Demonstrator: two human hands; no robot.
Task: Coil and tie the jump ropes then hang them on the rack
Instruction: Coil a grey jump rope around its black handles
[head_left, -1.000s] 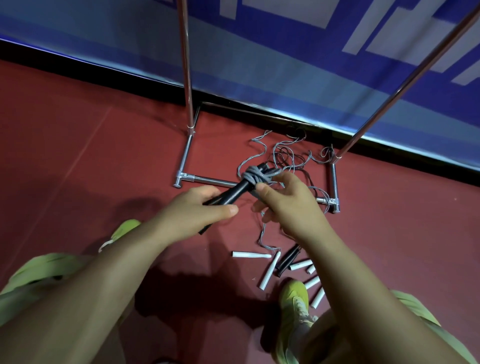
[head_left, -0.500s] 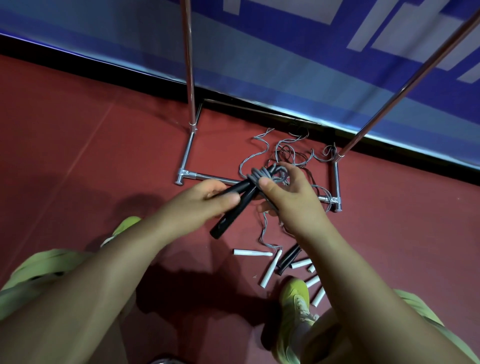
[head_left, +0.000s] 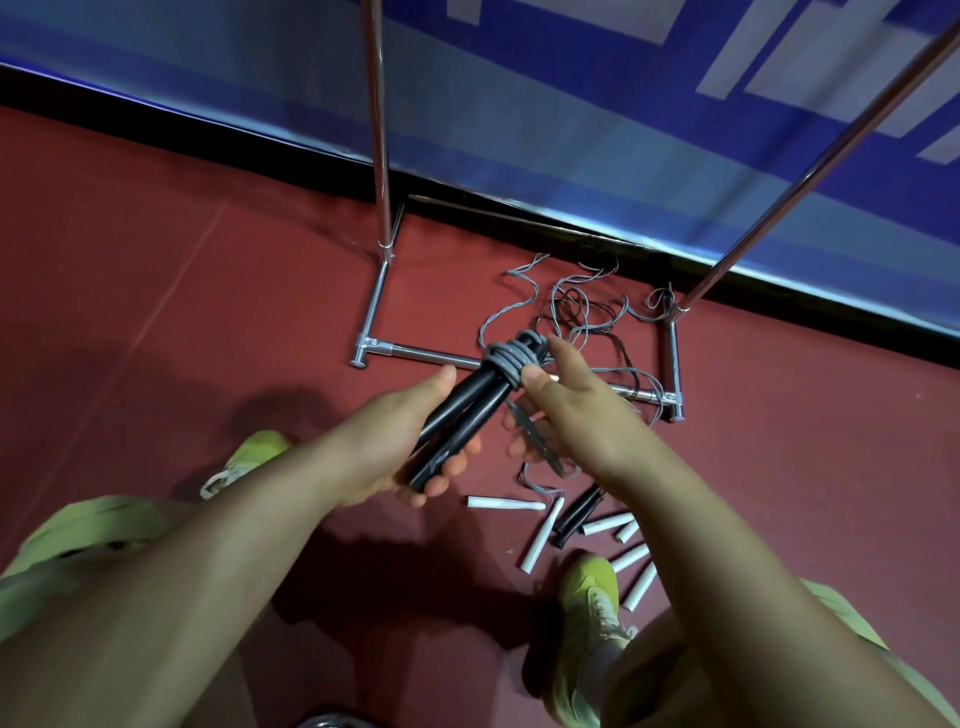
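1. Fingers of the left hand (head_left: 395, 447) curl round the lower ends of two black handles (head_left: 457, 415), gripping them side by side above the red floor (head_left: 156, 312).
2. Thumb and fingers of the right hand (head_left: 576, 415) pinch the grey rope (head_left: 511, 358) wound round the handles' upper ends.
3. Loose rope (head_left: 582, 306) lies tangled inside the metal rack (head_left: 382, 156) base.
4. White handles (head_left: 540, 535) and another black pair (head_left: 579, 517) lie near a green shoe (head_left: 592, 597).

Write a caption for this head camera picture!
Hands tie grey rope round black handles by the rack.
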